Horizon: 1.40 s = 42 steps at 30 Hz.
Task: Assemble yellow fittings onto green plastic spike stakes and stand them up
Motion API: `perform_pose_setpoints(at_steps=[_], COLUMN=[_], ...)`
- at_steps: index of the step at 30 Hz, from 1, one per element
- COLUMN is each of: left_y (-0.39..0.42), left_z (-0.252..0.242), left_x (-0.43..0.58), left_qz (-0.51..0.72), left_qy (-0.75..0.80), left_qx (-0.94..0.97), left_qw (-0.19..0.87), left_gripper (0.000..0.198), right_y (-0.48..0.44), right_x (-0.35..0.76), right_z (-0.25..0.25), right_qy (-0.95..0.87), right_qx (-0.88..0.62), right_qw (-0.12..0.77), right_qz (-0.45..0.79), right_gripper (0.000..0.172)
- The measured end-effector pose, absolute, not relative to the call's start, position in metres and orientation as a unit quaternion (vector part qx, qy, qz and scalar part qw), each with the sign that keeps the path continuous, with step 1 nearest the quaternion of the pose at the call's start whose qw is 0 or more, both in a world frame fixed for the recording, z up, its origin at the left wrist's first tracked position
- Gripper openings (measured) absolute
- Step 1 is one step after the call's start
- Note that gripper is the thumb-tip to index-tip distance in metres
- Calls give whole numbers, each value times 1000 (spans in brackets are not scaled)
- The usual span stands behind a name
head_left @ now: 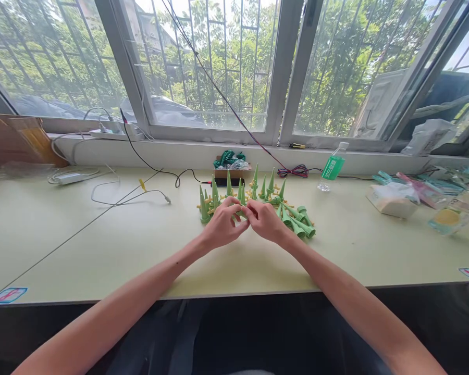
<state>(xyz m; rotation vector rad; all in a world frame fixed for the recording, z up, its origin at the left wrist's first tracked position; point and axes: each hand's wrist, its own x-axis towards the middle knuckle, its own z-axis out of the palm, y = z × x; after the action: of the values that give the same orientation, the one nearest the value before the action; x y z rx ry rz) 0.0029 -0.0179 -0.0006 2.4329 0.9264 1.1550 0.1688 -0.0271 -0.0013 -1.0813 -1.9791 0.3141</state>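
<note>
My left hand [225, 222] and my right hand [266, 221] meet over the table, fingertips pinched together around a small piece mostly hidden by the fingers; a little green shows there. Behind them stand several upright green plastic cones [255, 179] with small yellow cross-shaped bits among them. One green cone [202, 207] rises just left of my left hand. To the right of my right hand, several more green cones [298, 227] lie on their sides in a loose heap, wide ends toward me.
A small cardboard box [232, 171] with green plastic sits behind the cones, a dark phone [227, 182] before it. A green-labelled bottle [332, 167] stands right of centre. Cables [131, 194] cross the left of the table [234, 271]. Bags and a tissue pack [393, 200] lie far right.
</note>
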Motion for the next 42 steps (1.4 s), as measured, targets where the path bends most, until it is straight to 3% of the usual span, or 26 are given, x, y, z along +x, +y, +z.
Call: perform_pose_setpoints(at_steps=[42], left_y=[-16], left_z=[-1], left_x=[2], left_qz=[414], left_qy=[330], left_qx=[835], left_qw=[148], left_gripper=[12], right_y=[-30], right_x=[169], right_z=[0], right_qy=[-792], right_qx=[-422], right_qw=[420], right_qz=[133], right_gripper=[20])
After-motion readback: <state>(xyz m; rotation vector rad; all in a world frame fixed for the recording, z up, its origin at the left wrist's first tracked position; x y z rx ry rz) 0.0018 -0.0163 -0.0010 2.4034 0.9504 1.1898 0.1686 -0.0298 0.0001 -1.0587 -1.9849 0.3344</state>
